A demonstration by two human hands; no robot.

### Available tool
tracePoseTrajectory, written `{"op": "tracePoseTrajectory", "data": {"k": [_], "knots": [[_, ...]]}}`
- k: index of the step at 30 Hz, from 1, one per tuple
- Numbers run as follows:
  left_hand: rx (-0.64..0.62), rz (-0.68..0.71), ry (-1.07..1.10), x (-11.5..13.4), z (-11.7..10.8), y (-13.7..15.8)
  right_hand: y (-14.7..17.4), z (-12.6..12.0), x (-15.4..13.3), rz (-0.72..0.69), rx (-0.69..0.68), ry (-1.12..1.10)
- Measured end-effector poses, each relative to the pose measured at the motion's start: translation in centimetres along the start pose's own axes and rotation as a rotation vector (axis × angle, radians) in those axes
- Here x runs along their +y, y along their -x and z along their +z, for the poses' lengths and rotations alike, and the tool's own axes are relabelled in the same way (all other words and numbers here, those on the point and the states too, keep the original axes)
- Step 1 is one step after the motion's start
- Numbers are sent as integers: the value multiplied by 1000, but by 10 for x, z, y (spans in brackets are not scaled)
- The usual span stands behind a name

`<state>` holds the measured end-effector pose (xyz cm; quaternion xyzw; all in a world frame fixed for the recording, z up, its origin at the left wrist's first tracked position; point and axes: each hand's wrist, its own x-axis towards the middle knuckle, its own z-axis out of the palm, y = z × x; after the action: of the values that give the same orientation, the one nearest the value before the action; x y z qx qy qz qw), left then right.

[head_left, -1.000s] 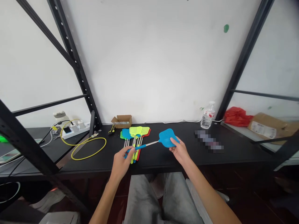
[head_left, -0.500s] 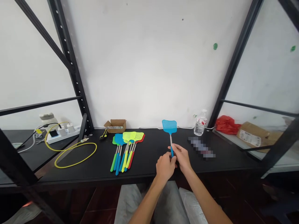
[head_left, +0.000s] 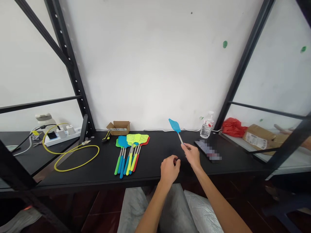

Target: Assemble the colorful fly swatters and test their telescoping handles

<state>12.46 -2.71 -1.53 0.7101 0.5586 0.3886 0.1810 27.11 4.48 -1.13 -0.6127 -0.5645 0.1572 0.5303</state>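
Observation:
My right hand (head_left: 191, 155) is closed around the handle end of a blue fly swatter (head_left: 174, 125). The swatter's mesh head points up and to the left, turned partly edge-on, and its handle is hidden in my grip. To its left, my left hand (head_left: 170, 168) hovers over the front of the black table, apart from the swatter; its fingers are loosely curled with a gap to the thumb, and nothing shows in it. A pile of fly swatters (head_left: 131, 155) in green, blue, yellow and red lies further left, handles toward me.
Behind the pile stand an open cardboard box (head_left: 119, 127) and a yellow-black tool (head_left: 106, 137). A yellow cable (head_left: 77, 147) loops at left near a white power strip (head_left: 62, 137). At right are a water bottle (head_left: 207, 125), a phone (head_left: 207, 150) and a red plastic bag (head_left: 233, 127).
My left hand has come off the blue fly swatter's handle. My right hand has shifted slightly right with the swatter, which now tilts left with its head turned.

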Motion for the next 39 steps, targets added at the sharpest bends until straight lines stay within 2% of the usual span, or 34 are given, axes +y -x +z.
{"op": "tracePoseTrajectory", "data": {"k": [6,13,22,39], "knots": [[16,-6,45,-3,0,1,-24,-25,13,24,-29,352],[11,-15,51,-4,0,2,-13,-31,23,128,-90,604],[-25,-30,-3,1,-2,2,-7,-28,21,95,-73,708],[5,-29,1,0,0,2,0,-26,16,42,-76,808]]}}
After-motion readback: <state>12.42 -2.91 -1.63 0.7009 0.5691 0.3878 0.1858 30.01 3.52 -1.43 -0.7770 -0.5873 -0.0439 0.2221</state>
